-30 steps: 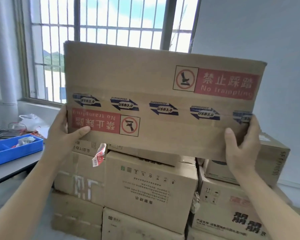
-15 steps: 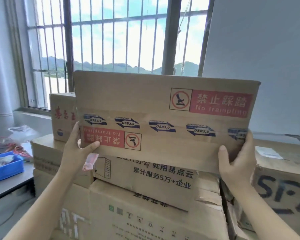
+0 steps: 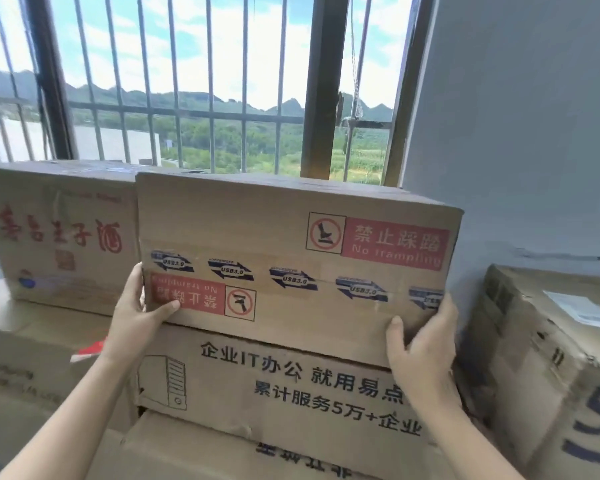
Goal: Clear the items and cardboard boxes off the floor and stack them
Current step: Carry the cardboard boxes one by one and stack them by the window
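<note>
I hold the brown cardboard box with red "No trampling" labels (image 3: 291, 237) at both ends. My left hand (image 3: 134, 315) and right hand (image 3: 425, 344) curl round its bottom corners. It sits on the brown box with black writing (image 3: 274, 386), top of the pile.

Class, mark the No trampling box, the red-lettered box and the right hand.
No trampling box (image 3: 243, 220), head view: bare front face.
red-lettered box (image 3: 94, 271), head view: front face.
right hand (image 3: 421, 346), head view: middle of hand.

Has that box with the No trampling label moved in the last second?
Yes. The No trampling box has come down: its top stood above the red-lettered box beside it, and now sits about level with it.
</note>
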`<action>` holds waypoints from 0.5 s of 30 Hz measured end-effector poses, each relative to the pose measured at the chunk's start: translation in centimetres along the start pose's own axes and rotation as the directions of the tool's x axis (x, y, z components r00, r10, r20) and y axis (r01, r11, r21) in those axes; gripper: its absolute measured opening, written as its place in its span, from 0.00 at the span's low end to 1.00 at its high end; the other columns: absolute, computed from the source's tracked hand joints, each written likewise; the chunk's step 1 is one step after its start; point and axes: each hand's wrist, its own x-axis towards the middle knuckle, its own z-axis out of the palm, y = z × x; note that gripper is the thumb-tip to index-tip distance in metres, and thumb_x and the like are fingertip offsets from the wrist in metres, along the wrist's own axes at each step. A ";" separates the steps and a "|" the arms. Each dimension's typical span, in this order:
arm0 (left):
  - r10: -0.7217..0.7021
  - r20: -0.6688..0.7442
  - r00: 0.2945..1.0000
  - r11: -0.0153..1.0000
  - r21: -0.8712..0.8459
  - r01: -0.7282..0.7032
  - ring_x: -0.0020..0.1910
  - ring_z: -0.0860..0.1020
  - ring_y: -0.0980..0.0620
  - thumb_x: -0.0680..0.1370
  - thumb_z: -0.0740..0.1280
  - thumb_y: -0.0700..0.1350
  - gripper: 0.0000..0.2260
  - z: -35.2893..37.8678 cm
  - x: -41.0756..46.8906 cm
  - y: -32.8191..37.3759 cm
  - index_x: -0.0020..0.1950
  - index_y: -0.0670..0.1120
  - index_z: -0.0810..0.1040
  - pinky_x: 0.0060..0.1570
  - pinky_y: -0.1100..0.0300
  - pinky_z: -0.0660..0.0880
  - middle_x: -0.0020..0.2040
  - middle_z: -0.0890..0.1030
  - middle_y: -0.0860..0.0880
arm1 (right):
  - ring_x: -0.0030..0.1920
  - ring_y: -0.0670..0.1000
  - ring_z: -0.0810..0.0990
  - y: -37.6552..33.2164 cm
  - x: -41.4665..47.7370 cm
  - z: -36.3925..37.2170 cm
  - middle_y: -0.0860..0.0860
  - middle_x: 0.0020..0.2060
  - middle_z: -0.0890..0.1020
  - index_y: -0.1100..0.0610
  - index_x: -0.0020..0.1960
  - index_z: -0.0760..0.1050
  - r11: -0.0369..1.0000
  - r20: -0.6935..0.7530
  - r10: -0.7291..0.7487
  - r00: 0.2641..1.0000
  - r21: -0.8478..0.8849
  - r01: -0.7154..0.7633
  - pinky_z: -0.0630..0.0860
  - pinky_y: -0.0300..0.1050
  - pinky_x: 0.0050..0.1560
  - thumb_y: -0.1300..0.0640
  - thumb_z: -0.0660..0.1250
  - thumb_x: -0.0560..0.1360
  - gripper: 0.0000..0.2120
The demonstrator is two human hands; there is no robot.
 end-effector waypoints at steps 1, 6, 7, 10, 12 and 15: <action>-0.005 0.012 1.000 1.000 0.015 0.005 0.65 0.72 0.52 0.74 0.67 0.31 0.33 0.2 1.0 -0.4 0.74 0.49 0.61 0.67 0.51 0.66 0.67 0.73 0.51 | 0.57 0.61 0.72 0.0 0.3 1.0 0.63 0.57 0.72 0.69 0.66 0.61 1.000 0.011 0.023 1.000 -0.021 -0.023 0.66 0.45 0.55 0.57 0.62 0.70 0.29; -0.011 0.032 0.999 0.996 0.094 0.008 0.68 0.68 0.52 0.74 0.68 0.33 0.36 2.1 4.1 -2.2 0.77 0.46 0.53 0.69 0.56 0.63 0.70 0.68 0.50 | 0.67 0.57 0.67 1.2 1.3 2.8 0.59 0.68 0.66 0.62 0.74 0.51 0.982 0.091 0.154 0.984 -0.121 -0.142 0.64 0.43 0.62 0.61 0.64 0.75 0.33; -0.003 0.029 1.000 0.996 0.085 0.001 0.68 0.68 0.51 0.74 0.68 0.33 0.37 2.3 4.4 -2.4 0.77 0.46 0.52 0.70 0.55 0.63 0.70 0.68 0.50 | 0.69 0.57 0.65 1.3 1.3 2.9 0.59 0.70 0.65 0.62 0.75 0.50 0.978 0.094 0.163 0.982 -0.149 -0.148 0.63 0.44 0.64 0.60 0.64 0.75 0.35; 0.007 0.045 0.999 0.997 0.074 -0.010 0.66 0.69 0.53 0.74 0.68 0.33 0.36 2.2 5.0 -3.4 0.76 0.49 0.54 0.68 0.56 0.64 0.67 0.70 0.51 | 0.72 0.55 0.61 1.5 1.0 3.0 0.57 0.73 0.60 0.61 0.76 0.46 0.961 0.090 0.185 0.979 -0.227 -0.160 0.60 0.43 0.68 0.58 0.63 0.76 0.36; 0.022 0.030 0.999 0.997 0.073 -0.024 0.67 0.70 0.52 0.74 0.69 0.35 0.35 2.1 4.9 -3.9 0.75 0.51 0.56 0.69 0.53 0.65 0.68 0.71 0.51 | 0.72 0.54 0.60 1.4 0.8 3.1 0.55 0.74 0.60 0.60 0.76 0.46 0.955 0.070 0.196 0.978 -0.242 -0.174 0.60 0.44 0.68 0.57 0.63 0.76 0.36; 0.041 -0.034 0.999 0.996 0.081 -0.038 0.70 0.66 0.50 0.74 0.69 0.37 0.36 2.3 4.6 -4.8 0.76 0.53 0.55 0.71 0.49 0.63 0.71 0.67 0.50 | 0.73 0.54 0.60 1.1 0.0 3.2 0.55 0.74 0.60 0.60 0.76 0.47 0.941 0.040 0.224 0.974 -0.270 -0.205 0.60 0.45 0.68 0.57 0.62 0.77 0.34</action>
